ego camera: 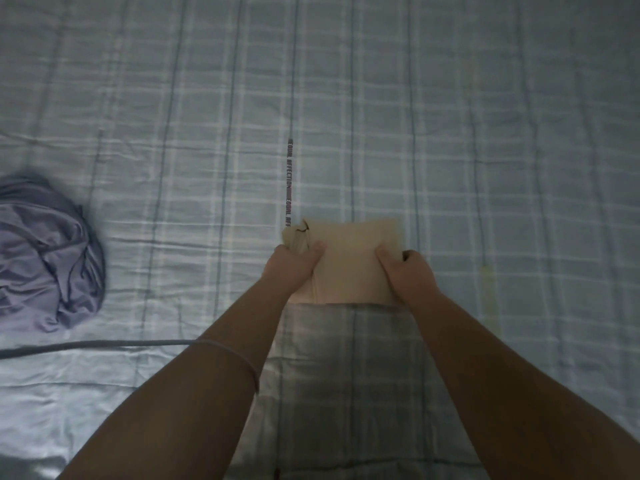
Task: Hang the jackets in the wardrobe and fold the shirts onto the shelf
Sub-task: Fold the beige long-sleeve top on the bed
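A beige shirt [349,258], folded into a small rectangle, is held just above the checked bedsheet [346,98] in the middle of the view. My left hand [294,268] grips its left edge, thumb on top and fingers underneath. My right hand [407,271] grips its right edge the same way. The shirt's near end is partly hidden by my wrists. A crumpled purple-grey garment [48,254] lies in a heap at the left edge of the bed.
The pale blue checked sheet covers the whole bed. A dark cord [104,345] runs across the sheet from the left edge toward my left forearm. A thin band circles my left forearm [242,362].
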A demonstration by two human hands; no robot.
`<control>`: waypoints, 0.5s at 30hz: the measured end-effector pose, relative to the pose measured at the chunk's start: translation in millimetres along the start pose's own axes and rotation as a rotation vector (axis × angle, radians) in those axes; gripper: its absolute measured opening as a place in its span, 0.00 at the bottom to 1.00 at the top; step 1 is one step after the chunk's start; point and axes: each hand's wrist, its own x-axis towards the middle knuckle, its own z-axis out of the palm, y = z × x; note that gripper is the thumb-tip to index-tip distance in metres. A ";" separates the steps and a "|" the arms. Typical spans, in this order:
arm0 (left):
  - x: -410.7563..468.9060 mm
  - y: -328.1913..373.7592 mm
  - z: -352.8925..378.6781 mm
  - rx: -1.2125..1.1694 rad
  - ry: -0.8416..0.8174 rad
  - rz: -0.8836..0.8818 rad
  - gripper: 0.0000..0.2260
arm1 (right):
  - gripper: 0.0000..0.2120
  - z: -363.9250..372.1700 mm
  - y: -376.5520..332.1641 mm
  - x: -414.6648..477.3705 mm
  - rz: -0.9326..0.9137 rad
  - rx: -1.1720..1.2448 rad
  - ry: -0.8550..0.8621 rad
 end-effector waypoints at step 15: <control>-215.4 55.7 -24.1 -0.460 -0.266 0.232 0.21 | 0.14 -157.1 2.1 -148.3 -0.375 0.514 -0.085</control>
